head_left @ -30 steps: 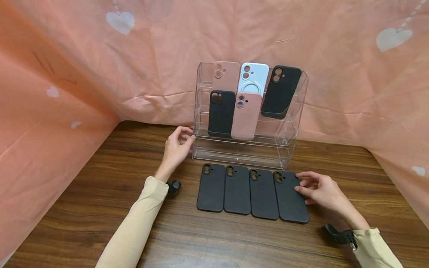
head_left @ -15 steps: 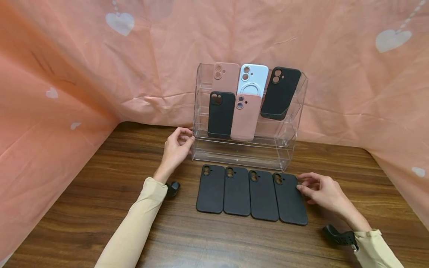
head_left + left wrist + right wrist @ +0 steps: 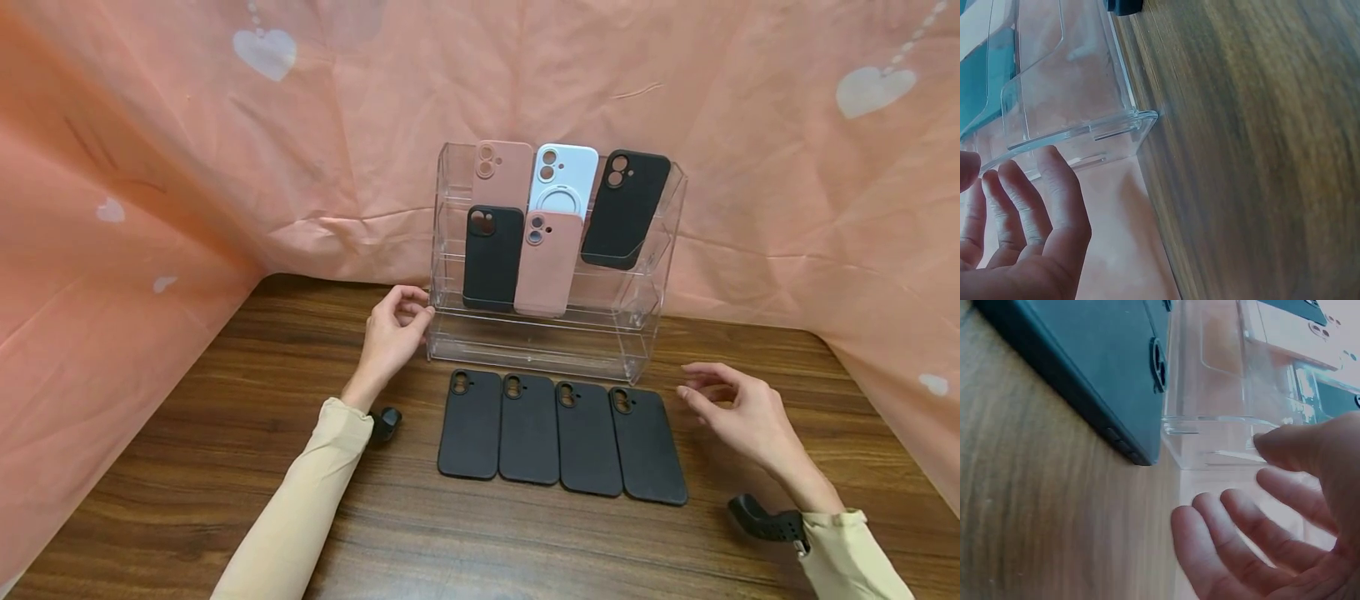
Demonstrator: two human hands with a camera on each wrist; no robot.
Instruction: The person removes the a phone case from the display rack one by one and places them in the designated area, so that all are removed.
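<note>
A clear acrylic tiered stand [image 3: 528,354] stands at the back of the table. My left hand [image 3: 393,329] rests at its left side, loosely bent fingertips [image 3: 1050,159] right at the clear side panel. Four-sided black phone cases lie flat in a row before the stand: the leftmost case [image 3: 470,425], two middle ones, and the rightmost case [image 3: 649,446]. My right hand [image 3: 742,412] hovers just right of the rightmost case, fingers relaxed and apart, holding nothing. In the right wrist view a gap shows between these fingers and the black case [image 3: 1097,369].
The stand's upper tiers bear a pink case [image 3: 506,177], a white case with a ring [image 3: 564,171] and a tilted black case [image 3: 626,208]. Lower are another black case [image 3: 492,258] and another pink case [image 3: 549,267]. Peach cloth [image 3: 360,167] hangs behind and at both sides.
My right hand has let go of the rightmost black case's edge and moved away to the right and up. The left hand stays at the stand's side.
</note>
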